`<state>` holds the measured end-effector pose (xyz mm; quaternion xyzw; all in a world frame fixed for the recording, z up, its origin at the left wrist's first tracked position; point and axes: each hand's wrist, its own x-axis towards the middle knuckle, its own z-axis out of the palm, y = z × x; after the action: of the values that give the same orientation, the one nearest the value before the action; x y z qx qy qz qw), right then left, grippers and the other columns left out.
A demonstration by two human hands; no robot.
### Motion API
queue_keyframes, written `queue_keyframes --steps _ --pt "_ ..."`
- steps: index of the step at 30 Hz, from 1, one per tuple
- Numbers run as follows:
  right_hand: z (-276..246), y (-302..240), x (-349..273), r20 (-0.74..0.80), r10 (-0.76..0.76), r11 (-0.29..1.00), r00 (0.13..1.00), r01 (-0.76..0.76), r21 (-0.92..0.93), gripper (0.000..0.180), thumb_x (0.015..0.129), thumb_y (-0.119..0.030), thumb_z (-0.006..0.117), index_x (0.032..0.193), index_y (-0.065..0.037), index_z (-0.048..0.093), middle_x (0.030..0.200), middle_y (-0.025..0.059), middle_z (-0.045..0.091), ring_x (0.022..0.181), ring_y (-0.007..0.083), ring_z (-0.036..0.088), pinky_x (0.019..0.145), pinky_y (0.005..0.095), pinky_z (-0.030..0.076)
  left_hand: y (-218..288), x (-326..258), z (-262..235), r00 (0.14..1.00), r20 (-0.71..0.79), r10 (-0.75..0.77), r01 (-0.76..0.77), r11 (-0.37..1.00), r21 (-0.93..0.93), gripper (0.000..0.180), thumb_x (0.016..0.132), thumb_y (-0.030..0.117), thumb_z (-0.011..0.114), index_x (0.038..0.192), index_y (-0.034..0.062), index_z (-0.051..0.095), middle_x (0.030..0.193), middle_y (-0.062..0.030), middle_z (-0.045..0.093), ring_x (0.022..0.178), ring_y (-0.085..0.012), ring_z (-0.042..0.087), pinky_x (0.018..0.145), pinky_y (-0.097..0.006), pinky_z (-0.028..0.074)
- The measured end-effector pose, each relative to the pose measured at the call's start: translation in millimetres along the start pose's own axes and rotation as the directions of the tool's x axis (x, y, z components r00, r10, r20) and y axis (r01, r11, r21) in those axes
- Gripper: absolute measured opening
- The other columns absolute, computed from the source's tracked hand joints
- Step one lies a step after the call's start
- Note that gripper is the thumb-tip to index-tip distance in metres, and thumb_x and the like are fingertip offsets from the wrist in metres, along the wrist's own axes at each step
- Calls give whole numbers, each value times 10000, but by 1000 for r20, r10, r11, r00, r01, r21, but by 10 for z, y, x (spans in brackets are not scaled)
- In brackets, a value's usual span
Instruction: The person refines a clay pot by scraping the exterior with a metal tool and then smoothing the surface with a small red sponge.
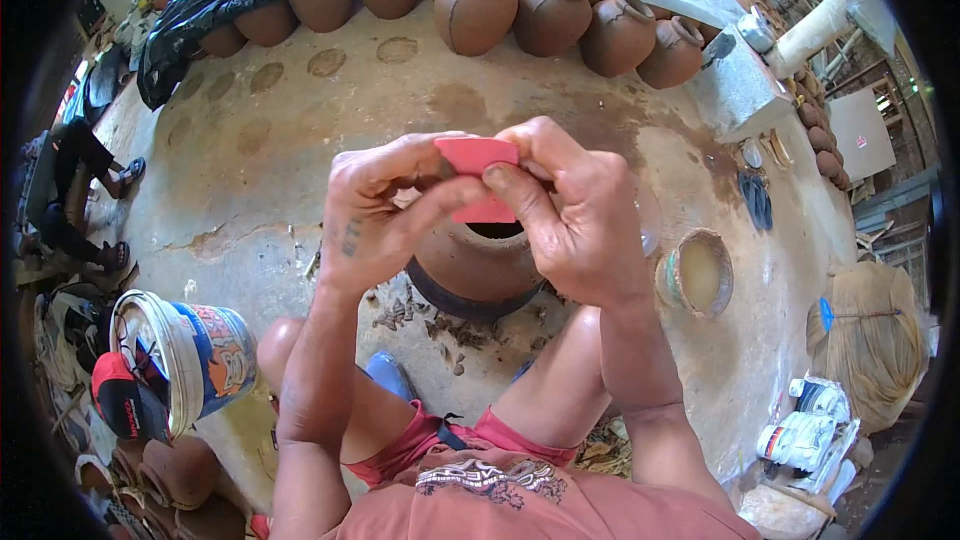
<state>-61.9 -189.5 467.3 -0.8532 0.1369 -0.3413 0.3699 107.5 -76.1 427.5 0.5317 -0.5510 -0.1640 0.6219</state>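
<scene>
Both hands are raised in front of me, holding a thin, flat pink-red piece (pixel 477 154) between them; its material I cannot make out. My left hand (pixel 385 205) pinches its left side between thumb and fingers. My right hand (pixel 575 210) grips its right side, with the thumb pressed on its face. Below the hands, between my knees, stands a round brown clay pot (pixel 475 265) with a dark lower part. Its mouth is partly hidden by the pink-red piece and my hands.
Clay crumbs (pixel 460 330) lie around the pot. A bucket (pixel 700 275) with cloudy liquid stands to the right, a white-blue bucket (pixel 215 355) to the left. Several clay pots (pixel 475 10) line the back beside a pale block (pixel 745 80). Another person's legs (pixel 85 165) show at far left.
</scene>
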Motion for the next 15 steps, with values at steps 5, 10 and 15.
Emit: queue_keyframes --steps 5,10,15 --pt "-90 249 104 -119 99 992 988 -108 -70 105 1039 -43 679 1132 7 667 869 64 763 755 83 695 665 242 532 -543 -147 -431 854 -358 -378 298 919 -259 472 1087 167 637 1514 -23 567 1222 -160 765 1056 -181 754 837 -287 595" --pt "-35 559 142 -334 386 920 860 -384 76 118 1013 -57 666 1116 -2 656 830 191 775 710 204 768 603 366 562 -1493 -832 -716 541 -668 -512 712 701 39 673 1108 221 565 1673 -31 302 1712 -268 336 1558 -360 398 1264 -421 346" --pt "249 839 -82 -216 400 873 891 -442 -206 234 1012 -68 652 1238 -22 690 883 254 766 757 360 775 678 430 596 -1424 -946 345 748 -435 -501 552 834 -12 739 1121 417 555 1654 -48 341 1747 -233 303 1634 -327 268 1334 -398 195"
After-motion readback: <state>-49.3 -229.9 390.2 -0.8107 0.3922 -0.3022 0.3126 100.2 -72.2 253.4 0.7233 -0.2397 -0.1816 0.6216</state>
